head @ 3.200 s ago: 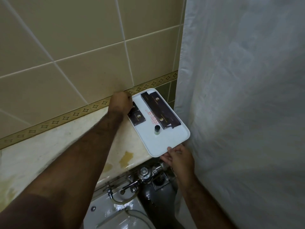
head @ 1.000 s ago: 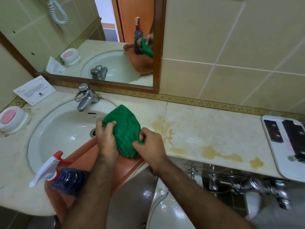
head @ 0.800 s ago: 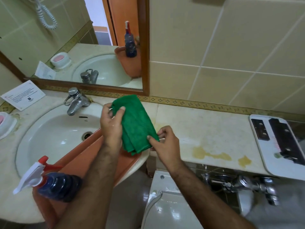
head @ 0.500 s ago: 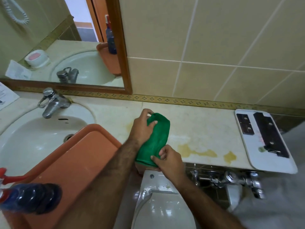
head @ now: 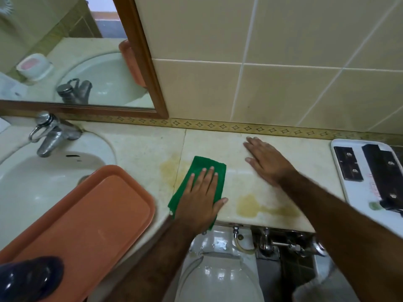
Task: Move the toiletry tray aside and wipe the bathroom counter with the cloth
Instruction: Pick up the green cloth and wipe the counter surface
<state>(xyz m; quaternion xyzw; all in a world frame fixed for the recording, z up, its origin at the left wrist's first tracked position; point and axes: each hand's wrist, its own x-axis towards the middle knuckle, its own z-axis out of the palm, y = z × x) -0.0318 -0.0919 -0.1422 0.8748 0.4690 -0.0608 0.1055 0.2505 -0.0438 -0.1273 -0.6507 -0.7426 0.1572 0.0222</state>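
A folded green cloth (head: 204,168) lies flat on the beige marble counter (head: 139,147), near its front edge. My left hand (head: 200,197) presses down on the cloth with fingers spread. My right hand (head: 265,160) rests palm-down on the bare counter just right of the cloth, holding nothing. The white toiletry tray (head: 342,192) sits at the counter's far right end, carrying dark boxes (head: 347,163). Yellow stains (head: 250,207) mark the counter between my hands and left of the cloth.
An orange tray (head: 87,214) lies across the white sink (head: 26,184) at the left, with a dark blue spray bottle (head: 28,277) on it. A chrome tap (head: 52,134) and a mirror (head: 72,62) stand behind. A toilet (head: 218,269) and pipes (head: 283,243) sit below the counter.
The cloth went from being held up in both hands to lying flat on the counter under my left hand. My right hand let go and moved right onto the bare counter.
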